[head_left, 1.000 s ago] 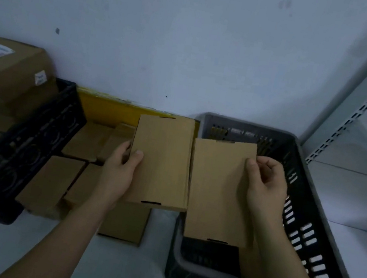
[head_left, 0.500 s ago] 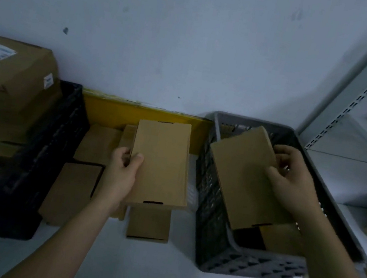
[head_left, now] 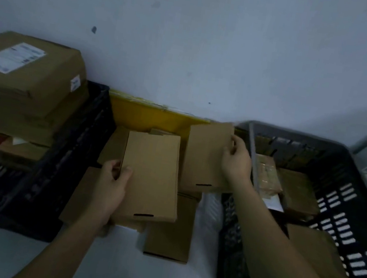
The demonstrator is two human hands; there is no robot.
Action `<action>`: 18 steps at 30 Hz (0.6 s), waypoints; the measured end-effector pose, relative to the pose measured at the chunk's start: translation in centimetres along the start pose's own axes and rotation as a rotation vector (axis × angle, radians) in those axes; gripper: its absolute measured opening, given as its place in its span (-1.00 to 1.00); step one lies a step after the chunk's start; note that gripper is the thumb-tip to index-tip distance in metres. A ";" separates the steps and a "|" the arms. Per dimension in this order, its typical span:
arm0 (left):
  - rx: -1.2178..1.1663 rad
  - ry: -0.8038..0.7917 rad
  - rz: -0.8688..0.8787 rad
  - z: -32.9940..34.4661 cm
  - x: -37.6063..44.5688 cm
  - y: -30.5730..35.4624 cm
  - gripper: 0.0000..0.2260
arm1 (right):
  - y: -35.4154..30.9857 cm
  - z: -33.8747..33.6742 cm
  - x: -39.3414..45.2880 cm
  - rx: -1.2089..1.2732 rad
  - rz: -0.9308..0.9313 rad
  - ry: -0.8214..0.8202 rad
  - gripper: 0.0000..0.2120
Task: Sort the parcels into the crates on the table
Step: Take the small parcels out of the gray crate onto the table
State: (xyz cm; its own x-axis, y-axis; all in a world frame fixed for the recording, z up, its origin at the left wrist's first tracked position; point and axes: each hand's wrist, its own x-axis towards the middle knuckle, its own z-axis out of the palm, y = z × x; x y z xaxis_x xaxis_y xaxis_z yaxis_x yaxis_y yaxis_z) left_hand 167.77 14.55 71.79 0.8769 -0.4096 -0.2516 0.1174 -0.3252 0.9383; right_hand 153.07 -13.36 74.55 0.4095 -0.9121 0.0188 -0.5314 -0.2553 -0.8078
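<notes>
1. Grey crate [head_left: 358, 214], right side of the white table [head_left: 3, 254]: holds several brown parcels already, among them one wrapped in tape [head_left: 268, 176] near its left wall, one dark flat parcel [head_left: 299, 193] beside that, and one flat box [head_left: 317, 256] at the near end. Sorting here appears partly done.
2. Black crate [head_left: 56, 178], left side: stacked with large cardboard boxes, the top one [head_left: 27, 73] bearing a white shipping label. Judged filled, or close to it.
3. Unsorted stock between the two crates: a pile of flat cardboard boxes in front of a yellow panel [head_left: 147, 118] at the wall. One lies near the table's front [head_left: 170, 230], another at the left, against the black crate [head_left: 82, 195]; more lie underneath, count unclear. Work left: at least these, plus the two in hand.
4. Left hand [head_left: 109, 189]: fingers curled round the left long edge of a flat box [head_left: 151, 177], thumb on its top face. The box is held face up above the pile, slot end toward the person.
5. Right hand [head_left: 236, 161]: thumb and fingertips pinch the right edge of a second flat box [head_left: 206, 157], which stands tilted over the pile, just left of the grey crate's wall and not yet inside it.
6. Arms: both forearms reach forward from the bottom of the view, the right one crossing over the grey crate's near left corner.
7. Judgement: task at a middle stage; destination of each held box cannot be told.
</notes>
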 end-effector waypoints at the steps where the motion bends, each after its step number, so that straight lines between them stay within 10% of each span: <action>1: 0.018 0.007 -0.007 0.0 0.4 -0.2 -0.54 | 1.4 2.1 0.8 0.016 0.049 -0.021 -0.49; 13: 0.042 0.059 -0.104 1.3 3.7 -3.0 -0.62 | 14.1 15.7 7.2 -0.052 0.205 -0.227 -0.56; 18: 0.039 0.053 -0.133 2.1 4.2 -3.2 -0.69 | 16.6 16.4 7.3 -0.217 0.134 -0.370 -0.18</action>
State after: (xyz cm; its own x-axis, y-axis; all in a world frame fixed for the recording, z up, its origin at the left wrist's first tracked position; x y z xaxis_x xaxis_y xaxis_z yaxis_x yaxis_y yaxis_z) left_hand 170.08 12.05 67.23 0.8782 -0.3155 -0.3595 0.2171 -0.4068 0.8873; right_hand 159.40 -18.97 51.60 0.5427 -0.7759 -0.3216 -0.7252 -0.2397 -0.6455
